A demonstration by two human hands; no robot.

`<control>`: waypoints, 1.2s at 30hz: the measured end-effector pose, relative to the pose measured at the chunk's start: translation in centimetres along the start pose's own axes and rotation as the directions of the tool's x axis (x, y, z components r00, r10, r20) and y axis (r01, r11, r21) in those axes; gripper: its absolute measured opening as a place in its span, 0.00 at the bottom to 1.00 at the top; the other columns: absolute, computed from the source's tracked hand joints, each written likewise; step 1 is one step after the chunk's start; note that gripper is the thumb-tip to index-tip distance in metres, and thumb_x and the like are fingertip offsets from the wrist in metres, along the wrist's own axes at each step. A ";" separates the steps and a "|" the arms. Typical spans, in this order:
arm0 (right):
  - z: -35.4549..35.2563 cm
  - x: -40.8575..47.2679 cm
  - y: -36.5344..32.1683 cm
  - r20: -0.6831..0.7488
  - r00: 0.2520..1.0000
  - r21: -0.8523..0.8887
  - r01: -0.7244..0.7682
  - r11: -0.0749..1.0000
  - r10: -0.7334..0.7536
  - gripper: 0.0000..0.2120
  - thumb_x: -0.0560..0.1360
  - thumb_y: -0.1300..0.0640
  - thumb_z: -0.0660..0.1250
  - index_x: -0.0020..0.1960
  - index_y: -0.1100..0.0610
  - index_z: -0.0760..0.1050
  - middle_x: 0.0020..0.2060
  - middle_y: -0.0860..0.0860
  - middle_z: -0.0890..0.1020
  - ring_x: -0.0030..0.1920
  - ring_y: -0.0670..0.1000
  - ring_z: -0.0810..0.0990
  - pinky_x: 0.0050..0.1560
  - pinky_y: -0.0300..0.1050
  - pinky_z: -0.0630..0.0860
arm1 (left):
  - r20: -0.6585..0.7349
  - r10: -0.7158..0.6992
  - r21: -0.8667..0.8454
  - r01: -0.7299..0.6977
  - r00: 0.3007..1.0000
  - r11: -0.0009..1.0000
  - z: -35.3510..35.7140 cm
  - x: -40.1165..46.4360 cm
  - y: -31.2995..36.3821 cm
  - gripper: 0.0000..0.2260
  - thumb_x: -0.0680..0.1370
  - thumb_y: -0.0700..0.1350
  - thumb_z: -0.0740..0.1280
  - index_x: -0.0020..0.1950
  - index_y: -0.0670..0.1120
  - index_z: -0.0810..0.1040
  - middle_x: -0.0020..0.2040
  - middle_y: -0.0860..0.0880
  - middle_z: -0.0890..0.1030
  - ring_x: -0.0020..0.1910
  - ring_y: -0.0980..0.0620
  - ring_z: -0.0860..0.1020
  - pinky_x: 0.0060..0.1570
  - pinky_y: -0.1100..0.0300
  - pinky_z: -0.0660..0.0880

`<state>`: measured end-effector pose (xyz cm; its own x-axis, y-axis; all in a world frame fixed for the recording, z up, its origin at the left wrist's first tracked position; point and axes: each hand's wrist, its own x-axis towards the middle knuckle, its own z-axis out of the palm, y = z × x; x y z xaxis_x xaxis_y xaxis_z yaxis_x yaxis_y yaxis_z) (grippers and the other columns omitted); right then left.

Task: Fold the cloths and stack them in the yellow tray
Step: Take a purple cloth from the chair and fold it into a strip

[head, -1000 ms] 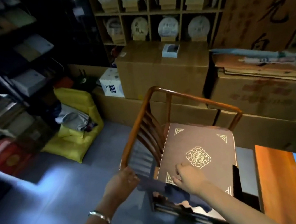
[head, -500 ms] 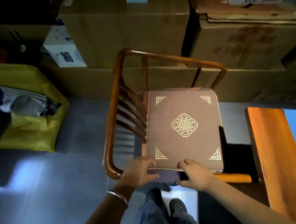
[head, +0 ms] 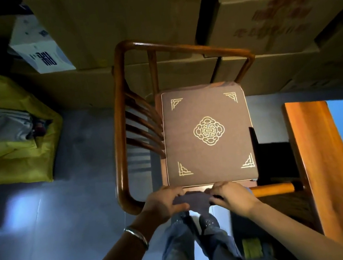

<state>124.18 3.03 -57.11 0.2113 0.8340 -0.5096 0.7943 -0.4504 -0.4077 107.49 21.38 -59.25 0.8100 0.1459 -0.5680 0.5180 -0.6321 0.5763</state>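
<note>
While both my hands meet at the near edge of the chair (head: 121, 123), I have a dark cloth (head: 193, 197) bunched between them — my left hand (head: 165, 205) curls round its left end, my right hand (head: 233, 197) pinches the right end, fingers bent over the fabric. It hangs just in front of the brown cushion (head: 207, 134) with the gold emblem, above my shoes. I judge it light and limp: it sags in the middle and will not hold a crease unless I pull it taut. Best to slide my fingers out to the corners — only there can I square the edges. Thin fabric like this may slip if I pinch too loosely. I cannot pick out a yellow tray for certain; a yellow bag (head: 17, 137) of pale cloth sits well apart on the floor to my left.
</note>
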 end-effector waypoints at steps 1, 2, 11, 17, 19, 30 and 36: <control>-0.1 -0.1 -0.1 -0.034 0.999 -0.007 -0.013 1.000 0.013 0.14 0.79 0.47 0.58 0.56 0.53 0.77 0.52 0.51 0.81 0.54 0.53 0.78 0.50 0.46 0.72 | -0.038 0.022 -0.004 -0.022 0.999 1.000 0.2 0.0 0.0 0.10 0.76 0.60 0.62 0.52 0.56 0.73 0.49 0.54 0.77 0.48 0.55 0.75 0.50 0.56 0.74; -0.3 -0.3 -0.2 -0.061 0.998 -0.010 -0.024 1.000 0.024 0.14 0.80 0.47 0.57 0.55 0.52 0.77 0.52 0.51 0.81 0.53 0.54 0.79 0.50 0.47 0.74 | -0.076 0.038 -0.005 -0.038 0.996 0.999 0.2 0.1 0.1 0.09 0.77 0.58 0.60 0.51 0.55 0.74 0.47 0.55 0.76 0.47 0.56 0.74 0.50 0.55 0.75; -1.9 -3.5 -0.2 -0.231 0.962 0.194 -0.101 0.976 0.145 0.10 0.79 0.47 0.56 0.51 0.51 0.72 0.49 0.50 0.80 0.49 0.53 0.79 0.47 0.49 0.74 | -0.197 0.156 -0.071 -0.173 0.968 0.982 -2.6 0.5 3.5 0.09 0.76 0.60 0.56 0.43 0.56 0.69 0.35 0.53 0.76 0.36 0.54 0.76 0.39 0.53 0.73; -3.8 -8.6 1.1 -0.377 0.873 0.282 -0.210 0.936 0.309 0.09 0.80 0.49 0.56 0.50 0.53 0.71 0.46 0.52 0.80 0.47 0.54 0.79 0.46 0.52 0.75 | -0.134 0.334 -0.058 -0.344 0.933 0.937 -4.9 2.4 9.7 0.10 0.78 0.55 0.61 0.42 0.50 0.73 0.36 0.51 0.79 0.38 0.53 0.78 0.40 0.53 0.74; -4.1 -11.3 1.5 -0.418 0.821 0.343 -0.254 0.904 0.389 0.09 0.79 0.50 0.57 0.50 0.54 0.72 0.46 0.52 0.80 0.47 0.53 0.79 0.46 0.52 0.75 | -0.078 0.386 -0.054 -0.391 0.919 0.919 -5.0 3.5 12.4 0.11 0.78 0.55 0.61 0.41 0.51 0.73 0.35 0.51 0.78 0.38 0.53 0.78 0.41 0.53 0.74; 0.2 -34.4 2.6 -0.572 0.339 0.517 -0.558 0.649 0.747 0.07 0.78 0.50 0.59 0.49 0.52 0.72 0.46 0.49 0.80 0.48 0.52 0.77 0.43 0.45 0.70 | 0.213 0.809 0.040 -0.832 0.549 0.554 2.6 2.8 35.0 0.10 0.76 0.60 0.59 0.38 0.57 0.69 0.33 0.53 0.75 0.36 0.56 0.75 0.39 0.50 0.72; 8.0 -48.5 -0.6 -0.538 0.056 0.641 -0.620 0.452 0.841 0.09 0.78 0.52 0.60 0.53 0.54 0.74 0.49 0.51 0.80 0.50 0.53 0.77 0.48 0.48 0.71 | 0.382 0.871 0.010 -0.943 0.311 0.332 13.1 -3.4 45.3 0.10 0.76 0.59 0.62 0.39 0.55 0.71 0.33 0.57 0.75 0.35 0.62 0.74 0.40 0.56 0.71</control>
<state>108.88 -39.68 -38.25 0.9865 -0.1600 0.0364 -0.1369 -0.9250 -0.3545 124.60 -17.68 -38.94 0.5976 -0.7954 0.1011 -0.5945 -0.3550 0.7215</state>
